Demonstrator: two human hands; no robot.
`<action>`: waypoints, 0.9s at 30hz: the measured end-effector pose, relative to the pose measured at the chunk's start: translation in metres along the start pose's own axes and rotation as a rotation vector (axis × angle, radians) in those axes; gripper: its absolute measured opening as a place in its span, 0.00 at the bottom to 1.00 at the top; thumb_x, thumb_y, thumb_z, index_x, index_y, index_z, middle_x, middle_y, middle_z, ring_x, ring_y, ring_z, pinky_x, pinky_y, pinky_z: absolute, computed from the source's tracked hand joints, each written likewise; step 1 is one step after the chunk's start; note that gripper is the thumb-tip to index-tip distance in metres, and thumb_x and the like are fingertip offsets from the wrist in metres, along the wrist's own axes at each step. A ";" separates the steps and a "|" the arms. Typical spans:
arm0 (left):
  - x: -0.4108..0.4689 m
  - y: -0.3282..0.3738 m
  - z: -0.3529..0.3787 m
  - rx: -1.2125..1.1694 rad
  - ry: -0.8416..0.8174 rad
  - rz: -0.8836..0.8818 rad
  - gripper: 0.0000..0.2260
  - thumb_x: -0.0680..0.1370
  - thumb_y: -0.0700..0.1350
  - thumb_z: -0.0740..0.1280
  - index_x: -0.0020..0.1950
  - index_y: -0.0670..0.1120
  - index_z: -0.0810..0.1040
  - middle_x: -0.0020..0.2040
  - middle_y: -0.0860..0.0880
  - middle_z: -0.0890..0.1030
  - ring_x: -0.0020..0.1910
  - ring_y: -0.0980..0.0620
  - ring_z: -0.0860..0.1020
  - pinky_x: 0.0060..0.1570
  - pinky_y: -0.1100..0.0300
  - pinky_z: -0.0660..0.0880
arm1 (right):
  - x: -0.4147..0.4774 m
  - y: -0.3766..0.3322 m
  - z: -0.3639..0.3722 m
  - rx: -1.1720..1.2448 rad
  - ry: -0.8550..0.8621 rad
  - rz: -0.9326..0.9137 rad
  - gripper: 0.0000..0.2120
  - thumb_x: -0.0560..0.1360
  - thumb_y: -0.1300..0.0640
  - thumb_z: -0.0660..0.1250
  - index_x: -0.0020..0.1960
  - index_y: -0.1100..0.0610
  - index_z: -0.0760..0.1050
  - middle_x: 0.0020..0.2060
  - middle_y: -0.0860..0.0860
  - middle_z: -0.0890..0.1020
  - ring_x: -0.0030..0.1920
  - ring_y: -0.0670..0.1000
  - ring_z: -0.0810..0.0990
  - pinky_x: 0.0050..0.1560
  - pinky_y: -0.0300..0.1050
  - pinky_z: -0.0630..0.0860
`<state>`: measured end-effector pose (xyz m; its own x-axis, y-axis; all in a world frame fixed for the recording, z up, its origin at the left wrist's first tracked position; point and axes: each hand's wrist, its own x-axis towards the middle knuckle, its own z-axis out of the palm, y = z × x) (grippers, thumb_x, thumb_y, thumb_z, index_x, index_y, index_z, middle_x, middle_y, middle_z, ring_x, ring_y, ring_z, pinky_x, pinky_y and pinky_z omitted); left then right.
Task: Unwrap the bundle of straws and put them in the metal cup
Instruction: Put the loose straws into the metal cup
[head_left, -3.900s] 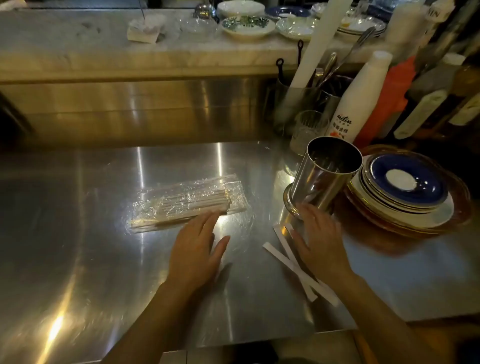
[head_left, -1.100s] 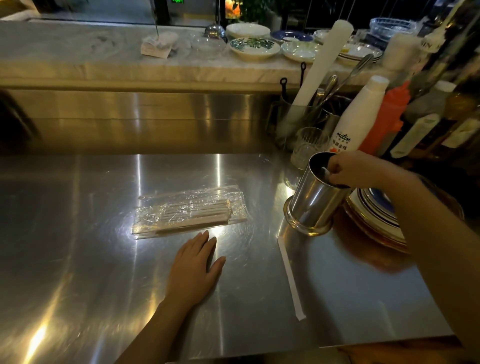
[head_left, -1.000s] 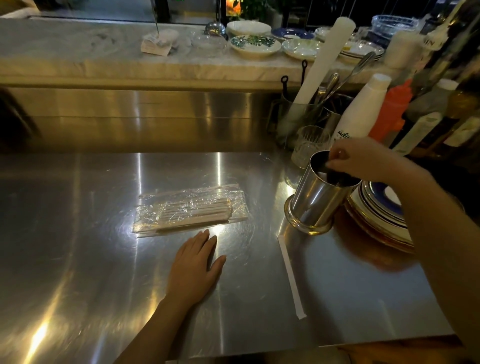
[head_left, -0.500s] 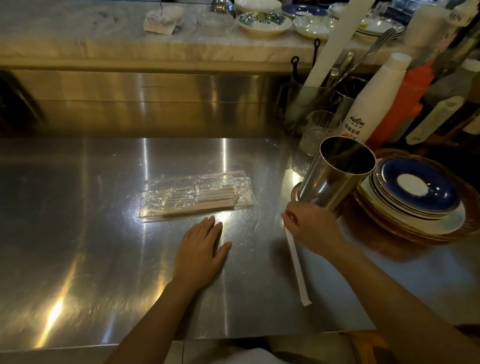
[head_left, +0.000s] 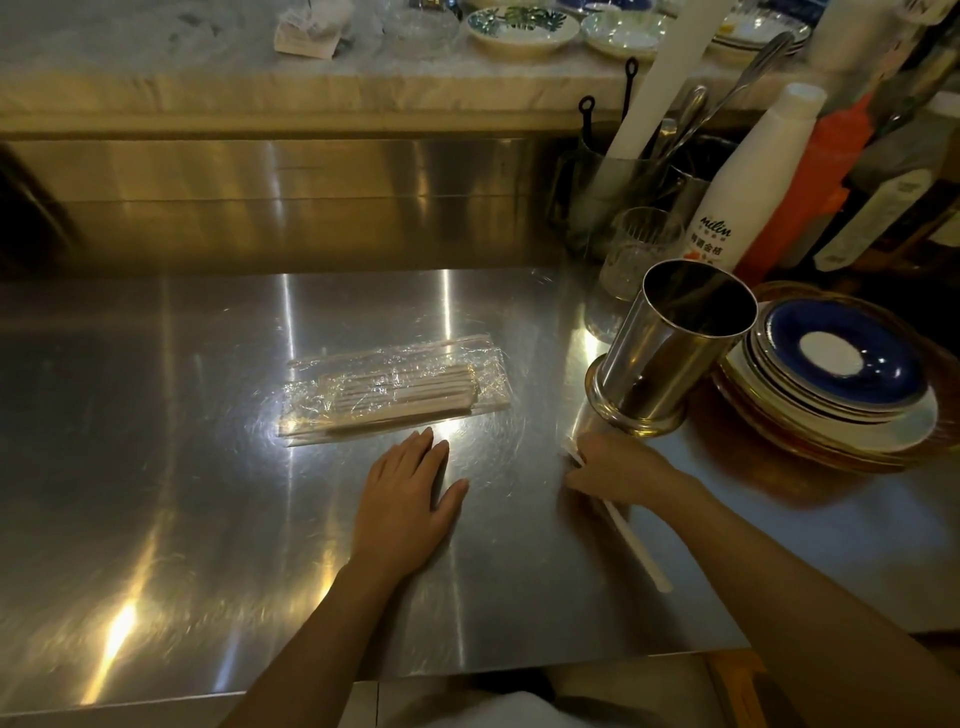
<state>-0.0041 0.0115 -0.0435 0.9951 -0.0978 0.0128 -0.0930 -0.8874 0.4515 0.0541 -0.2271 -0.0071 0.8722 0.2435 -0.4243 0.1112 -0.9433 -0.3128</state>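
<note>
A bundle of paper-wrapped straws lies in opened clear plastic wrap in the middle of the steel counter. My left hand rests flat just in front of it, fingers apart, holding nothing. The tall metal cup stands to the right, on a round metal base. One loose white straw lies in front of the cup. My right hand is down on the straw's far end, fingers closed around it. The inside of the cup looks dark; I cannot see its contents.
A stack of plates with a blue one on top sits right of the cup. Behind stand a glass, a white bottle, an orange bottle and a utensil holder. Bowls line the marble ledge.
My right hand left the cup's mouth, came down in front of the cup and closed on the end of the single loose straw. My left hand stayed flat.
</note>
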 end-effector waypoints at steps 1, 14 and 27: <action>0.000 0.000 0.000 0.001 -0.001 -0.001 0.25 0.76 0.59 0.56 0.70 0.48 0.65 0.73 0.46 0.65 0.72 0.46 0.62 0.71 0.47 0.57 | 0.000 -0.002 -0.007 0.046 0.005 -0.017 0.14 0.71 0.55 0.65 0.30 0.49 0.63 0.28 0.48 0.70 0.28 0.45 0.69 0.29 0.37 0.65; 0.001 -0.001 -0.001 -0.001 -0.010 0.009 0.32 0.74 0.65 0.46 0.71 0.48 0.63 0.74 0.47 0.63 0.73 0.48 0.60 0.71 0.50 0.54 | -0.062 -0.037 -0.170 0.508 0.834 -0.283 0.04 0.76 0.58 0.60 0.50 0.54 0.71 0.38 0.46 0.76 0.39 0.44 0.77 0.36 0.36 0.73; 0.001 -0.004 0.001 -0.020 0.034 0.026 0.24 0.76 0.58 0.57 0.69 0.48 0.67 0.72 0.46 0.67 0.71 0.46 0.64 0.69 0.50 0.56 | -0.009 0.021 -0.148 -0.139 0.571 0.325 0.11 0.75 0.53 0.61 0.52 0.59 0.71 0.44 0.58 0.77 0.42 0.56 0.73 0.41 0.49 0.70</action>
<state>-0.0033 0.0144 -0.0465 0.9930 -0.1050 0.0545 -0.1183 -0.8757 0.4682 0.1196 -0.2825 0.1160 0.9826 -0.1791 0.0498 -0.1724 -0.9781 -0.1166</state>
